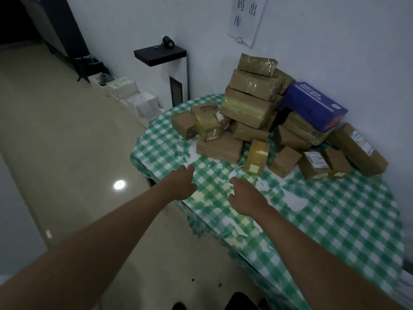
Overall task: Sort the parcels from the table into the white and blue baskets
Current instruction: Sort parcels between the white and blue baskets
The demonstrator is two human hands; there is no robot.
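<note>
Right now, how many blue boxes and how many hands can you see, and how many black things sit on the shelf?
Blue boxes: 1, the blue box on the pile.
Hands: 2, left hand and right hand, both holding nothing.
Black things on the shelf: 1, a black roll.
Total: 4

The near half of the round table in green-checked cloth (335, 220) lies bare, open to a reach. Brown taped cardboard parcels (250, 101) crowd its far edge against the white wall (335, 41).
</note>
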